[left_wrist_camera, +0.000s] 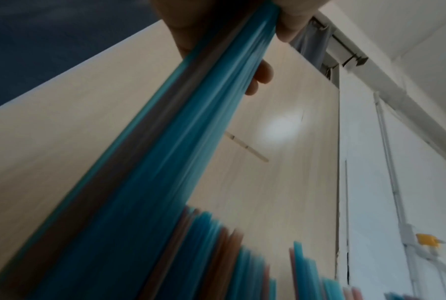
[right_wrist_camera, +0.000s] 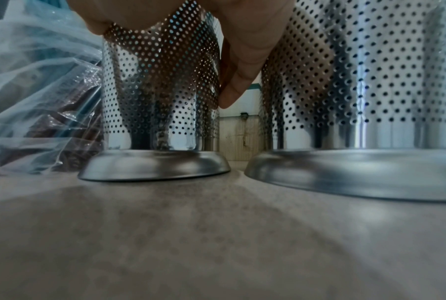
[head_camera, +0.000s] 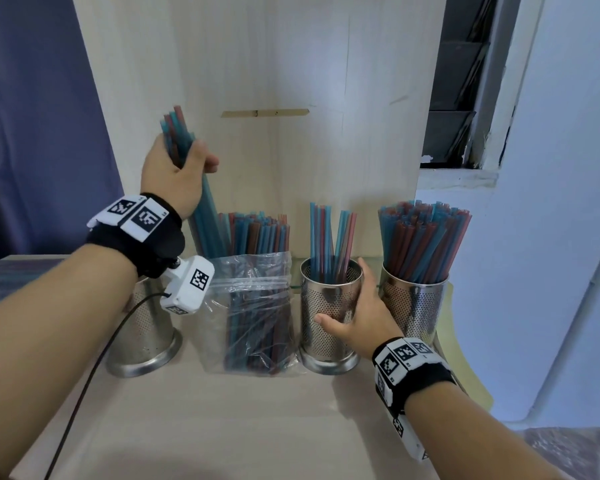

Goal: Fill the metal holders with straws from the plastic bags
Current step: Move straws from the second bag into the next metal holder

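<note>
My left hand point(head_camera: 177, 164) grips a bunch of blue and red straws point(head_camera: 201, 206), lifted partly out of the clear plastic bag point(head_camera: 253, 306) that stands open with many more straws in it. The wrist view shows the same bunch of straws point(left_wrist_camera: 185, 142) running up into my left hand point(left_wrist_camera: 224, 26). My right hand point(head_camera: 357, 317) holds the middle perforated metal holder point(head_camera: 326, 317), which has several straws in it; thumb and fingers wrap the middle holder point(right_wrist_camera: 162, 101). The right holder point(head_camera: 414, 299) is packed with straws. A left holder point(head_camera: 146, 327) stands partly hidden behind my left wrist.
Everything stands on a pale tabletop point(head_camera: 222, 417) in front of an upright wooden board point(head_camera: 274, 98). A black cable point(head_camera: 84, 393) runs down from my left wrist camera. The right holder point(right_wrist_camera: 370, 101) stands close beside the middle one, with a narrow gap.
</note>
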